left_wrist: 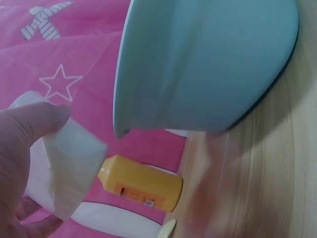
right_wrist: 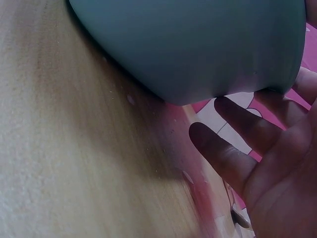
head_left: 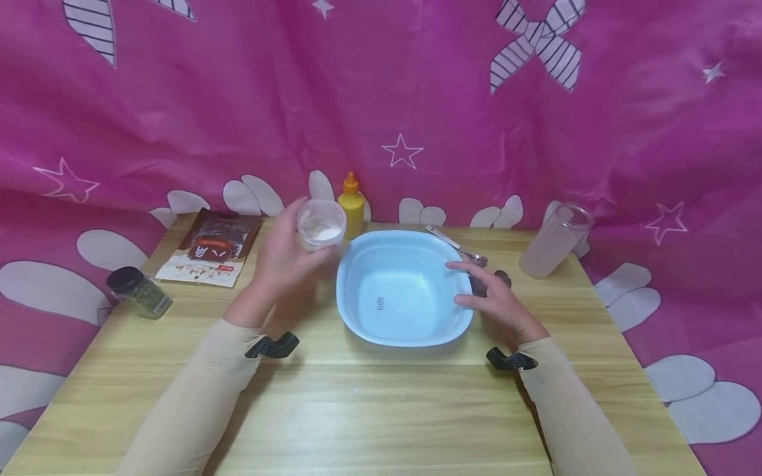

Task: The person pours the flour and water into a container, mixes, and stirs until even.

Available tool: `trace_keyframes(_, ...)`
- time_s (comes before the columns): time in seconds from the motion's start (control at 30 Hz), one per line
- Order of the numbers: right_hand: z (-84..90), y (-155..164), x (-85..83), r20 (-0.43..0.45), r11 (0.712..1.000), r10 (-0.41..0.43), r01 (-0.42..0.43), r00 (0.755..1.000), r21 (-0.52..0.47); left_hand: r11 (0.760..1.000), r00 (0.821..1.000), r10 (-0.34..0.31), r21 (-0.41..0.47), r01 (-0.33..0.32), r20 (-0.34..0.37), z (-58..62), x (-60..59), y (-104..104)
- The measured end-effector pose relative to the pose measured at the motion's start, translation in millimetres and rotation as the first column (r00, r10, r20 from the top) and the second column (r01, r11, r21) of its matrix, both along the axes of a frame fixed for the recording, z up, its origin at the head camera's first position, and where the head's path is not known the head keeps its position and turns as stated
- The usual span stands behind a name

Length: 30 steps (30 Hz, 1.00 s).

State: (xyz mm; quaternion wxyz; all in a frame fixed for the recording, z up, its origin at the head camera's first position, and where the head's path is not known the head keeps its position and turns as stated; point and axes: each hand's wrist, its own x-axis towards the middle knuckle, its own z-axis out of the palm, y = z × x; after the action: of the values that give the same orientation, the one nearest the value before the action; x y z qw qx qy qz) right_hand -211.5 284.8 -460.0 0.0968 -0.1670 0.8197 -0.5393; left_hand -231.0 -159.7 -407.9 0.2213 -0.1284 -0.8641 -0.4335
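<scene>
My left hand (head_left: 288, 254) holds a small clear plastic cup (head_left: 321, 225) with white powder in it, raised left of a light blue basin (head_left: 405, 330). In the left wrist view, thumb and fingers lie around the cup (left_wrist: 74, 158), its contents blurred. The basin stands upright on the table and only a small printed mark shows inside. At its right rim, my right hand (head_left: 494, 301) grips with thumb and index finger over the edge. In the right wrist view, other fingers (right_wrist: 247, 124) spread along the basin's outer wall (right_wrist: 198, 49).
A yellow squeeze bottle (head_left: 352, 215) stands behind the cup. Left lie a brown-and-white packet (head_left: 211, 248) and a black-lidded jar (head_left: 143, 294). A metal spoon (head_left: 455, 244) and a partly hidden dark object (head_left: 503, 277) lie near a tall frosted glass (head_left: 553, 244). A pink curtain (head_left: 381, 99) hangs behind.
</scene>
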Motion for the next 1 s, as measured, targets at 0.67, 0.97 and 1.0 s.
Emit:
trace_keyframes(0.67, 2.0, 0.1, 1.2, 0.025, 1.000, 0.006, -0.006, 1.000, -0.018, 0.931, 0.941, -0.164, -0.360, 0.049, -0.296, 11.4, 9.9, 30.8)
trace_keyframes(0.97, -1.0, 2.0, -2.2, -0.002, 1.000, 0.019, -0.019, 1.000, -0.001, 0.907, 0.875, -0.264, -0.413, 0.083, -0.405, 7.3, 5.1, 42.3)
trace_keyframes(1.0, -1.7, 2.2, -2.8, -0.005, 1.000, 0.024, -0.024, 1.000, -0.002, 0.904, 0.871, -0.271, -0.419, 0.084, -0.409, 7.1, 4.9, 43.5)
